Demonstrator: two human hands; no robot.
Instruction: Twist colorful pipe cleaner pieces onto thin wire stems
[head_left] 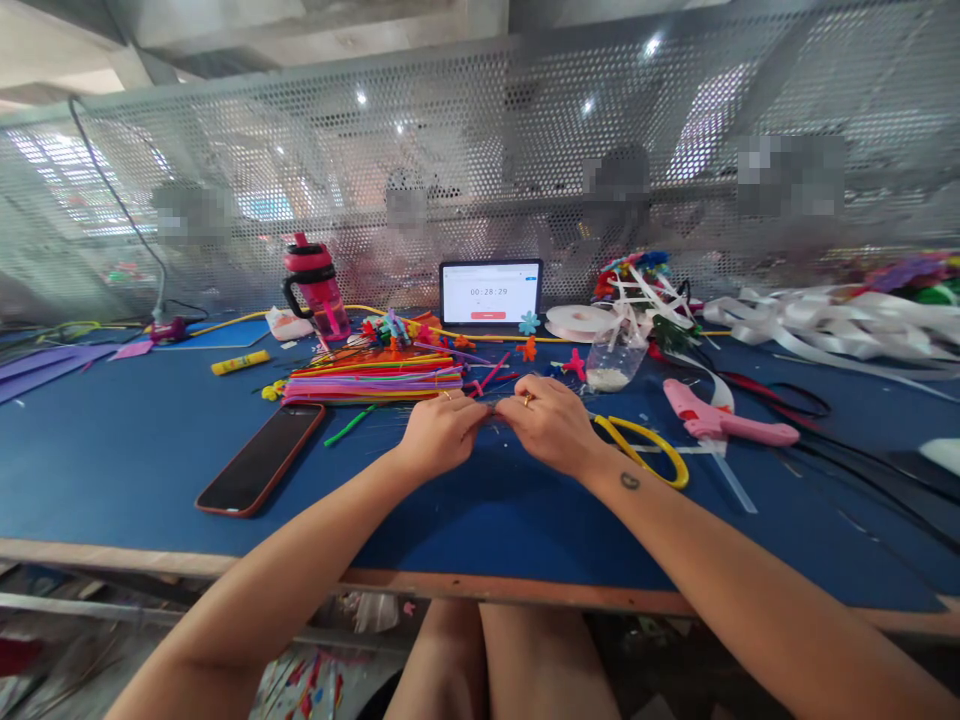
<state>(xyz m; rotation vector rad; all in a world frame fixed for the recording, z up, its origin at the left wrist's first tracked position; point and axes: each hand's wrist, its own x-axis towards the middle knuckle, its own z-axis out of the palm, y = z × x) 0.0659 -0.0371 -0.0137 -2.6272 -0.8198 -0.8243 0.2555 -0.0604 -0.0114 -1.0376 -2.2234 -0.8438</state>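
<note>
Over the middle of the blue table (495, 520), my left hand (441, 432) and my right hand (549, 422) meet with fingers pinched together. Whatever lies between the fingertips is too small and hidden to name. Just behind and left of my left hand is a bundle of colourful pipe cleaners (367, 385). A short green pipe cleaner (350, 425) lies apart from it. Yellow-handled scissors (664, 455) rest beside my right wrist, their blades partly hidden behind my right hand. Small pipe-cleaner flowers, among them an orange one (527, 348), lie beyond my hands.
A phone (262, 460) and yellow tube (240, 362) lie left; a pink bottle (316, 290) stands behind. A tablet (491, 293) shows a timer. Right are a ribbon roll (579, 322), a clear bag (615, 362), a pink glue gun (724, 418) and loose white ribbon (817, 330).
</note>
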